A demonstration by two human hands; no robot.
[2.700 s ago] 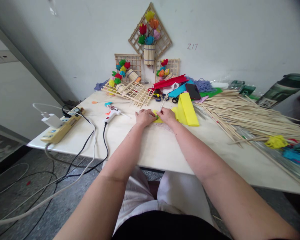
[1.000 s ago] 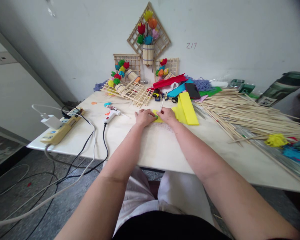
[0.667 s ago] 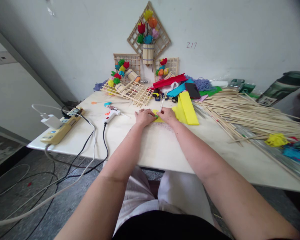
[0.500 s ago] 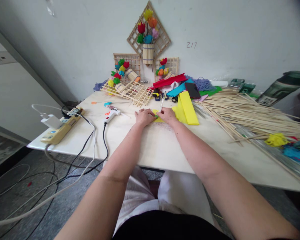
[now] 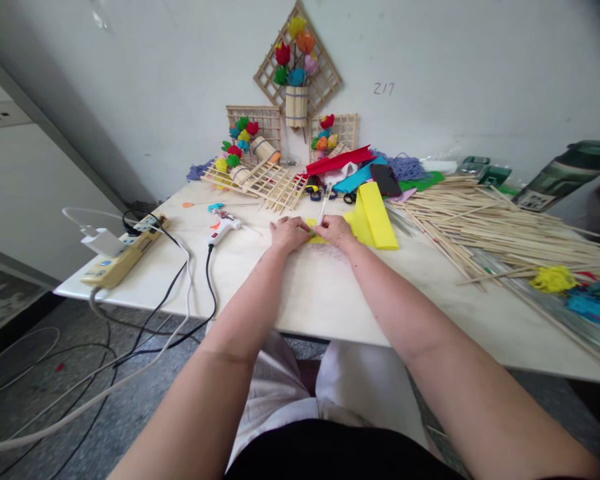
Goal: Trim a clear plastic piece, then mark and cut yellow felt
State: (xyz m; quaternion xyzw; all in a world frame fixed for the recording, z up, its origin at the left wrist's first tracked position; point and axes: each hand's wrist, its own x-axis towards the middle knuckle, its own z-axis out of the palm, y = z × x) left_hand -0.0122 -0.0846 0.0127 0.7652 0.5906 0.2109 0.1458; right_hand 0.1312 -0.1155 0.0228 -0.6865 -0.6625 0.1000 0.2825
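A flat piece of yellow felt (image 5: pixel 350 219) lies on the table under my fingertips, with its folded length standing out to the right. My left hand (image 5: pixel 291 233) is curved over the felt's left end. Its fingertips press down a small green piece (image 5: pixel 313 232), mostly hidden by the fingers. Close beside it, my right hand (image 5: pixel 334 231) grips a slim white pen (image 5: pixel 324 205), which leans upright with its top end away from me. The pen's tip is hidden by my fingers, near the green piece.
A white glue gun (image 5: pixel 225 230) lies left of my hands, its cord running off the table past a power strip (image 5: pixel 125 250). Lattice frames with felt flowers (image 5: pixel 260 180) stand behind. Scissors (image 5: pixel 314 193) lie beyond the pen. Wooden sticks (image 5: pixel 500 227) cover the right side.
Both hands stay in nearly the same place. The pen has shifted very slightly, and less of the green piece shows between my fingers.
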